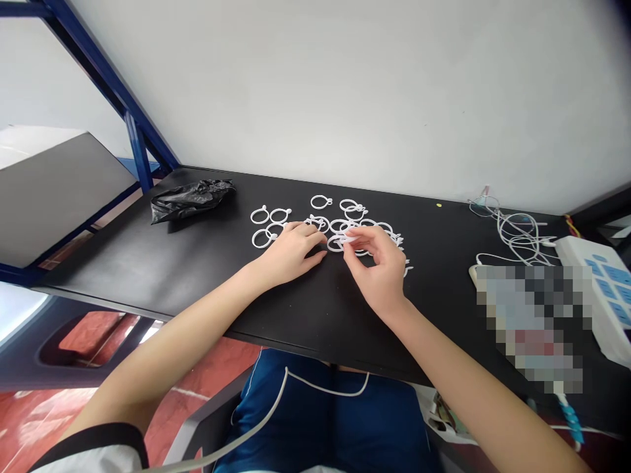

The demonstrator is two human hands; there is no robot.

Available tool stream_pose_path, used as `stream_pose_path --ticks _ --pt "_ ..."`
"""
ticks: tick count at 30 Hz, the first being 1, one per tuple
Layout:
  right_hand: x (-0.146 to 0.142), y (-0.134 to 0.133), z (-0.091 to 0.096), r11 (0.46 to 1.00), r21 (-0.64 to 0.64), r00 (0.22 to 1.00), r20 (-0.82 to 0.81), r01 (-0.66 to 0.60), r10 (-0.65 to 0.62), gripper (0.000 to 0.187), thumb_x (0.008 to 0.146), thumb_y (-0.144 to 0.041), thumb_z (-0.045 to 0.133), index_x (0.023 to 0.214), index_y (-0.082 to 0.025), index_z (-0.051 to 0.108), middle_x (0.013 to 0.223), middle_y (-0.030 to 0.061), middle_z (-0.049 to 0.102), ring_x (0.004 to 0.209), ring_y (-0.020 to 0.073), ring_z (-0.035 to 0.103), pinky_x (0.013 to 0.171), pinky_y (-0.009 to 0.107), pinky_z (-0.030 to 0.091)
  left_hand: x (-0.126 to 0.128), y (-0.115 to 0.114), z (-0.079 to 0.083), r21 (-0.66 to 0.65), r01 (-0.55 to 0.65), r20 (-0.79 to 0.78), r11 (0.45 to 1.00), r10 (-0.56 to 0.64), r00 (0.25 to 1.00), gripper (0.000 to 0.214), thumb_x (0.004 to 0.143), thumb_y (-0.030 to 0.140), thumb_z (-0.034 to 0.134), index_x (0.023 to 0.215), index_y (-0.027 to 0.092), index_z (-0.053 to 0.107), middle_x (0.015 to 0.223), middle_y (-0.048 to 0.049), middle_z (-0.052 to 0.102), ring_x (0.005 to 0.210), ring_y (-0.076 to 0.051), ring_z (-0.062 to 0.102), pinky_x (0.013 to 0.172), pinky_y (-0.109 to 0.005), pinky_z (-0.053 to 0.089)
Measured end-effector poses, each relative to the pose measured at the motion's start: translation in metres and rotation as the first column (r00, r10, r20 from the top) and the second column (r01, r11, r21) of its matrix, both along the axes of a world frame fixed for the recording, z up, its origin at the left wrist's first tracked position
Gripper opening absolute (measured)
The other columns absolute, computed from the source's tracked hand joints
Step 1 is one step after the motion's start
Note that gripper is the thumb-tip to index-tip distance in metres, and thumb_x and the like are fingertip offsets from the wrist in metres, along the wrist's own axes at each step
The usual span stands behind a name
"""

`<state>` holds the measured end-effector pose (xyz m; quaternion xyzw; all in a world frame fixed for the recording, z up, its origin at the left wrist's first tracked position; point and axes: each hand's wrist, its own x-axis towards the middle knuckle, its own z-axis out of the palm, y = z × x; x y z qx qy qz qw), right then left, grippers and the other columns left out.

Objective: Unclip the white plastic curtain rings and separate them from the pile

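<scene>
White plastic curtain rings (321,202), each with a small eyelet, lie scattered on the black table. My left hand (296,251) rests palm down among them, fingers stretched out and thumb apart. Beside and partly under it are a few rings (261,238) on the left. To its right, my right hand (377,266) pinches a white curtain ring between thumb and fingertips, just above the overlapping pile. Most of the held ring is hard to tell from those behind it. The right hand hides part of the pile.
A crumpled black plastic bag (192,199) lies at the left of the table (133,263). To the right are a tangled white cable (522,233), a blurred-out phone-like object (535,328) and a white power strip (599,289). The wall (345,98) stands behind.
</scene>
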<state>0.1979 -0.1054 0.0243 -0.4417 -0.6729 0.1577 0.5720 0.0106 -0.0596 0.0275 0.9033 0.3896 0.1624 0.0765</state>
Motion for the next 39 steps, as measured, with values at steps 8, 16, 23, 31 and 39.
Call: stream_pose_path --ticks 8,16,23,31,39 --pt "0.003 0.006 0.007 0.969 -0.247 0.942 -0.323 0.01 -0.092 0.015 0.075 -0.016 0.067 0.088 -0.022 0.063 0.083 0.0006 0.065 0.078 0.0153 0.064 0.073 0.032 0.059 -0.004 0.002 -0.003 0.031 -0.224 -0.085 0.974 0.226 0.97 0.038 0.094 0.034 0.056 0.126 0.013 0.055 0.127 -0.0148 0.057 0.116 -0.031 0.055 0.101 -0.047 0.043" --pt "0.01 0.013 0.009 0.933 -0.359 0.834 -0.519 -0.014 -0.187 0.013 0.067 -0.013 0.059 0.077 -0.021 0.057 0.072 -0.0032 0.058 0.058 0.0097 0.057 0.058 0.026 0.052 -0.003 0.002 -0.008 -0.026 -0.036 -0.007 0.999 0.036 0.999 0.037 0.097 0.032 0.051 0.13 0.015 0.051 0.132 -0.0123 0.06 0.12 -0.028 0.057 0.106 -0.044 0.043" --pt "0.011 0.014 0.016 0.897 -0.406 0.747 -0.649 -0.175 -0.147 0.017 0.061 -0.012 0.054 0.075 -0.021 0.054 0.065 -0.0041 0.052 0.055 0.0096 0.048 0.055 0.026 0.049 0.004 -0.004 0.0 0.022 0.085 0.142 0.996 -0.087 0.986 0.027 0.097 0.029 0.052 0.122 0.019 0.056 0.13 -0.0098 0.061 0.123 -0.025 0.057 0.107 -0.042 0.044" --pt "0.017 0.016 0.021 0.802 -0.393 0.716 -0.695 -0.449 0.061 0.018 0.056 -0.014 0.046 0.069 -0.024 0.038 0.06 -0.004 0.032 0.053 0.0134 0.037 0.05 0.029 0.041 0.019 -0.016 -0.004 -0.179 0.186 0.349 0.966 -0.115 0.93 0.058 0.084 0.044 0.073 0.129 0.019 0.046 0.127 -0.013 0.062 0.113 -0.026 0.063 0.098 -0.042 0.051" --pt "0.015 0.011 0.027 0.675 -0.427 0.688 -0.707 -0.602 0.166 0.022 0.06 -0.013 0.047 0.067 -0.025 0.029 0.056 -0.0064 0.016 0.048 0.0133 0.014 0.045 0.027 0.026 0.021 -0.016 -0.001 -0.503 0.386 0.613 0.773 0.004 0.79 0.059 0.076 0.034 0.081 0.121 0.02 0.046 0.116 -0.0093 0.068 0.11 -0.024 0.066 0.102 -0.042 0.051"
